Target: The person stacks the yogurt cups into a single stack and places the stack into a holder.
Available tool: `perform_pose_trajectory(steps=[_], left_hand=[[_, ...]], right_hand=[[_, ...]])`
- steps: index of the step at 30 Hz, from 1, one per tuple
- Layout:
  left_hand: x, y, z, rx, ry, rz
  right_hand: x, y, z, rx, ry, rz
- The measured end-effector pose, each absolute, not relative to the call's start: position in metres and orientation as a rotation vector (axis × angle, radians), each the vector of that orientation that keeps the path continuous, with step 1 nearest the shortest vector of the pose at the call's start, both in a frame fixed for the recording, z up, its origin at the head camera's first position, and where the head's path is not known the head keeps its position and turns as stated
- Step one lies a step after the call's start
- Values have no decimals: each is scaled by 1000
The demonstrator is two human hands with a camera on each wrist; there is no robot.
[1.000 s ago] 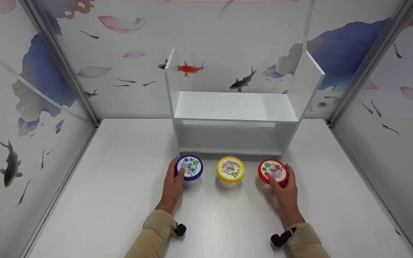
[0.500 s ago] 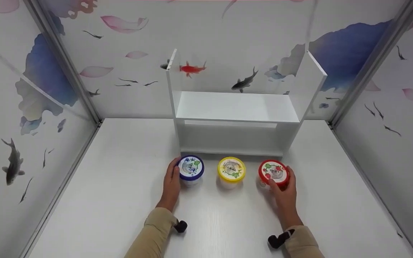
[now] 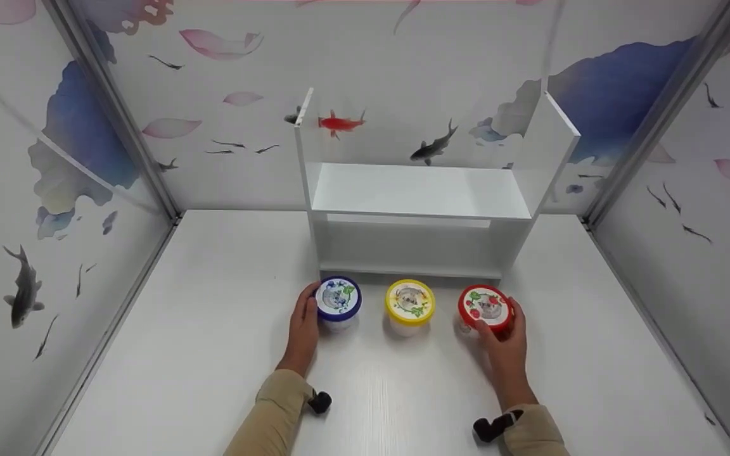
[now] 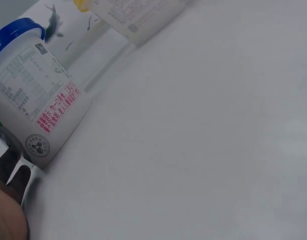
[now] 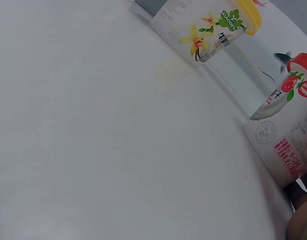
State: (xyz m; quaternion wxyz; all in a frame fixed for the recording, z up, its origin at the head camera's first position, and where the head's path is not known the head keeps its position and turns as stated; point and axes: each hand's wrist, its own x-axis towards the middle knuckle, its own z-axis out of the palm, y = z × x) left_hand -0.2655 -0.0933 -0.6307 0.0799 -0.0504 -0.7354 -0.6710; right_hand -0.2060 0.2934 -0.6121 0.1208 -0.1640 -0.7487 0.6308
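Three white paper tubs with printed lids stand in a row on the white table. At the left is the blue-lidded tub (image 3: 338, 299), with my left hand (image 3: 301, 329) resting along its left side, thumb and fingers together beside the lid. The yellow-lidded tub (image 3: 409, 303) stands untouched in the middle; flowers show on its wall in the right wrist view. My right hand (image 3: 505, 342) holds the red-lidded tub (image 3: 484, 308), thumb at the near side and fingers round the right side. Strawberries are printed on this red-lidded tub (image 5: 288, 125) in the right wrist view.
Just behind the tubs stands a white shelf unit (image 3: 422, 190) with two tall side panels and two levels. White walls (image 3: 213, 171) printed with fish and petals enclose the table (image 3: 225, 266) at the back and both sides.
My left thumb has come off the blue lid to the tub's left side. My right hand stays on the red-lidded tub. The tubs keep their places; the head view shifts slightly.
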Motion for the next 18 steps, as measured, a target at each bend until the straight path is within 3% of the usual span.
perform_pose_trajectory(steps=[18], left_hand=[[-265,-94,-632,-112,-2268,-1939]], right_hand=[[-206,298,-609,-510,-2164,1887]])
